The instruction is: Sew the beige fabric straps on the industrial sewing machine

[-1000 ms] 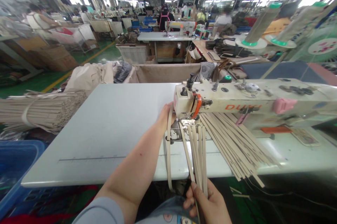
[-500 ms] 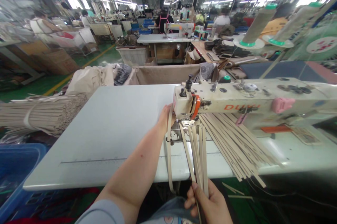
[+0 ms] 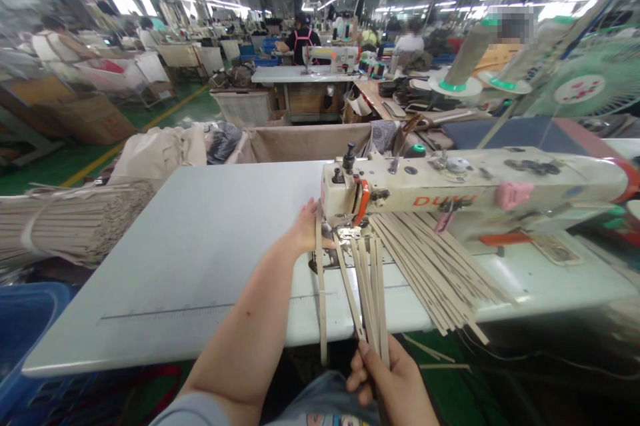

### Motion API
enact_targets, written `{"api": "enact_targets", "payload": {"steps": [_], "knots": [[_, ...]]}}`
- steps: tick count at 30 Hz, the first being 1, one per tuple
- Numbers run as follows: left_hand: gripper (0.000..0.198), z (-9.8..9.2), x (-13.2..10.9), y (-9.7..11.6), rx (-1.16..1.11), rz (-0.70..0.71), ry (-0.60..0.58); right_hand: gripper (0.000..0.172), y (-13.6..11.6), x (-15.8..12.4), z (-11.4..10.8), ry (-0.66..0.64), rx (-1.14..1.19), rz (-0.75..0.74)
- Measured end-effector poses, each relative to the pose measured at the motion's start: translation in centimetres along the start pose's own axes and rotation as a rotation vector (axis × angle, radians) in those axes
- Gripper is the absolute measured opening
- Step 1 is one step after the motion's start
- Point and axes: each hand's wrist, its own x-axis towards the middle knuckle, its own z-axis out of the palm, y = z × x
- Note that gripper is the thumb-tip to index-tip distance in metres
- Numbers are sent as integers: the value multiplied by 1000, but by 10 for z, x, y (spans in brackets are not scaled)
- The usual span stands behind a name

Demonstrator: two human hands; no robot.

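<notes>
My left hand (image 3: 306, 229) reaches to the left side of the sewing machine (image 3: 450, 186) head, by the needle, and touches a beige strip (image 3: 320, 293) that hangs off the table's front edge; its fingers are hidden behind the strip and the machine. My right hand (image 3: 387, 379) is below the table edge, closed on the near ends of several beige strips (image 3: 367, 286) that run up to the presser foot. A fan of more loose strips (image 3: 435, 266) lies on the table under the machine arm.
The white table (image 3: 200, 253) spreads to the left. A tied bundle of strips (image 3: 65, 223) lies at far left above a blue crate (image 3: 25, 326). Thread cones (image 3: 465, 56) and a fan (image 3: 585, 86) stand at right. A fabric bin (image 3: 305, 139) and other workers' stations are behind.
The view has shifted slightly right and down. My right hand has moved up a little toward the table edge with the strips. My left hand stays by the needle.
</notes>
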Motion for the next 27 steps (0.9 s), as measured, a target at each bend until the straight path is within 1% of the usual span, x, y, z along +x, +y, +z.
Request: {"api": "enact_targets", "payload": {"steps": [2,6,9,12,16,20,23,27], "knots": [[110,3,0,1,21,-5,-14,59,5,4,-3,-16,-6,15],[92,3,1,4,55,16,-55,63,13,9,-11,-58,-7,66],[86,1,1,5,72,10,-71,61,12,9,-15,-80,10,89],[93,0,1,7,78,8,-73,59,3,4,-16,-103,44,101],[101,-1,2,9,64,8,-69,51,-8,-2,-15,-97,97,100],[100,-1,2,7,51,19,-78,54,-6,-2,-14,-88,86,91],[94,-1,2,6,44,26,-72,58,-3,0,-15,-57,68,94],[92,-1,1,8,9,3,-59,61,-3,0,-15,-57,36,98]]}}
